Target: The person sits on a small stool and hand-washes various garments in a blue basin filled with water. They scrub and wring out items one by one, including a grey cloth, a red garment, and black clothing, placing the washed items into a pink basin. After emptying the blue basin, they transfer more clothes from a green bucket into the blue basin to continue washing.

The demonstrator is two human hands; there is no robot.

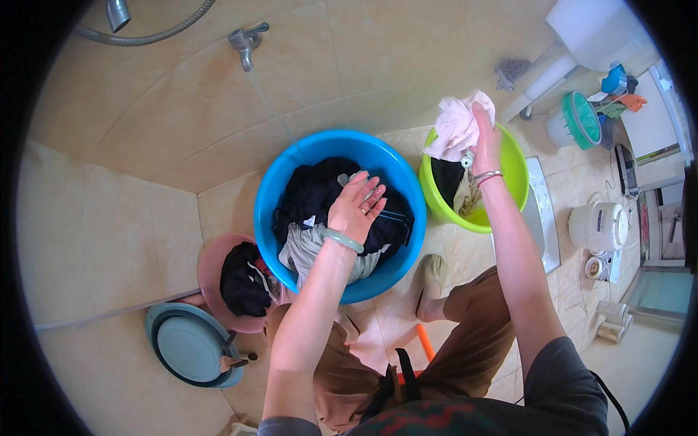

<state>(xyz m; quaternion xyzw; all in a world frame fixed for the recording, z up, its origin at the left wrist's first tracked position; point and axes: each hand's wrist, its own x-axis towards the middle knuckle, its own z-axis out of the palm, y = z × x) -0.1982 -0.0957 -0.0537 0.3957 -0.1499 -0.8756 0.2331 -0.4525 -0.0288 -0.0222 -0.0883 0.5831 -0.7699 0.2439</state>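
My left hand, below it a pale green bangle, hovers over a big blue tub with its fingers apart and nothing in them. In that tub lie dark clothes and a light grey garment, partly behind my left forearm. Over a lime green bucket, my right hand grips a crumpled pale pink cloth. Beneath the cloth, the bucket holds a black garment and a beige one.
A wall tap runs a thin stream toward the blue tub. Left of the tub stand a pink basin with dark clothes and a grey-blue folding basin. A white lidded bucket and a green-lined bin are at right.
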